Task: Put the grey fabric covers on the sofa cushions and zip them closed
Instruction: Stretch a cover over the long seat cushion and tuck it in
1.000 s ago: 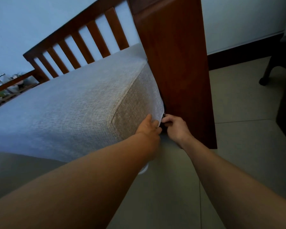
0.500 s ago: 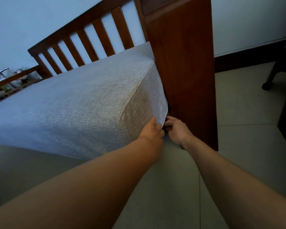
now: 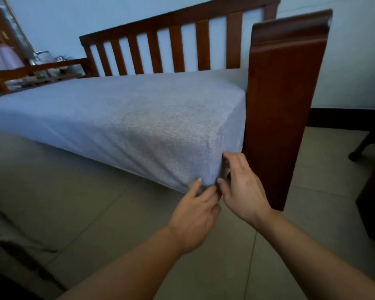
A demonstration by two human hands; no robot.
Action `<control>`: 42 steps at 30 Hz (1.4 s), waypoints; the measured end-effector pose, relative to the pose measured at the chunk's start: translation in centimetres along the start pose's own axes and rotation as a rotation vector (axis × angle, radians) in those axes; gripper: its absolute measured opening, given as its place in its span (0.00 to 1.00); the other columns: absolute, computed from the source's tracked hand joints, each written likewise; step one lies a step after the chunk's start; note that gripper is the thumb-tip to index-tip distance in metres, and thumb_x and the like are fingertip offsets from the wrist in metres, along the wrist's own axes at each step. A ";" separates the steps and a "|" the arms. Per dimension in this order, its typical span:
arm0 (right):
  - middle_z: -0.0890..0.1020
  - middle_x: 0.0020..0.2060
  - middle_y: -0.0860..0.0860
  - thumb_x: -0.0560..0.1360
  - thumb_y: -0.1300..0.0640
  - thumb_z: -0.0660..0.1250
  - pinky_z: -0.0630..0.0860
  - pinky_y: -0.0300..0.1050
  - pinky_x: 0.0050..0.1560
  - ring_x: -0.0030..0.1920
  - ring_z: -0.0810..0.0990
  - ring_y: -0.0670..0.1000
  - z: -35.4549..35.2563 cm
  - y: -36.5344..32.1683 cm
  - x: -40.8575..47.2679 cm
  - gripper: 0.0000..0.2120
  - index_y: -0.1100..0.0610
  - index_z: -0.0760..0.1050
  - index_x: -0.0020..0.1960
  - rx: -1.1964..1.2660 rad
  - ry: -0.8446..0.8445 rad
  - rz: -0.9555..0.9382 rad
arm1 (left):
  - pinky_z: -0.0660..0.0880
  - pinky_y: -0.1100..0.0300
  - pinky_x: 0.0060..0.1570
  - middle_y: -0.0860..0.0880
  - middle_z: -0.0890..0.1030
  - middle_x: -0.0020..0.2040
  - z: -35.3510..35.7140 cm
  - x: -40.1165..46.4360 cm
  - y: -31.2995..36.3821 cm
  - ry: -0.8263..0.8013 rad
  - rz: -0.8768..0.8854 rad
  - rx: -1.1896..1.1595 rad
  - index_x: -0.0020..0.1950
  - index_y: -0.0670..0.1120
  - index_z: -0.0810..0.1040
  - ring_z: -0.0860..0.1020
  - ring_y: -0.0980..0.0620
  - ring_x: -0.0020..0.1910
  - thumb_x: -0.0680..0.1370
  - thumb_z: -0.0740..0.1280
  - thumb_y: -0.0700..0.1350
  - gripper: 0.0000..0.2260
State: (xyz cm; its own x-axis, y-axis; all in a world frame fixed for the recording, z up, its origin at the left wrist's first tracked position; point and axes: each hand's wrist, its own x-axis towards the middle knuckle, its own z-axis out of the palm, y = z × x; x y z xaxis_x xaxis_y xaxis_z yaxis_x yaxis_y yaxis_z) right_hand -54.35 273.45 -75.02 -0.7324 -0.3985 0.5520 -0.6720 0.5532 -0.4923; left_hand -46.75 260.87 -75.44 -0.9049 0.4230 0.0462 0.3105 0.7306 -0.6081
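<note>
Both hands at the cushion's near corner

The left hand (image 3: 195, 211) pinches a fold of the grey cover (image 3: 121, 118) at the bottom corner, thumb up against the fabric, fingers curled under. The right hand (image 3: 240, 187) is half open, fingers spread and bent, its tips touching the cover's end face beside the wooden arm (image 3: 284, 100). The covered cushion lies on the sofa seat, in front of the slatted back (image 3: 175, 50), over the tiled floor (image 3: 91, 208)

My left hand (image 3: 195, 215) and right hand (image 3: 243, 189) are bare: no gloves, rings or watch. Both forearms are uncovered right to the frame's edge, no sleeve showing. My fingernails are short, unpainted.
</note>
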 end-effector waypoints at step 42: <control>0.72 0.23 0.54 0.72 0.73 0.45 0.60 0.44 0.30 0.25 0.69 0.52 10.4 -4.3 2.5 0.25 0.58 0.75 0.29 -1.007 -0.147 -0.651 | 0.75 0.60 0.33 0.47 0.78 0.34 11.4 2.0 -11.0 0.837 -2.108 -2.168 0.37 0.41 0.73 0.78 0.52 0.31 0.70 0.74 0.41 0.10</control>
State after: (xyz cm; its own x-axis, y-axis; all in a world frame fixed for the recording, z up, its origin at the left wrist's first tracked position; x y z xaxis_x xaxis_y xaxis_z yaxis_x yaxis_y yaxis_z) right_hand -54.41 262.49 -78.57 -0.3375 -0.8579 0.3874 -0.5817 0.5137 0.6306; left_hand -55.26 247.58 -77.74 -0.3442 -0.7875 -0.5113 0.1698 -0.5878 0.7910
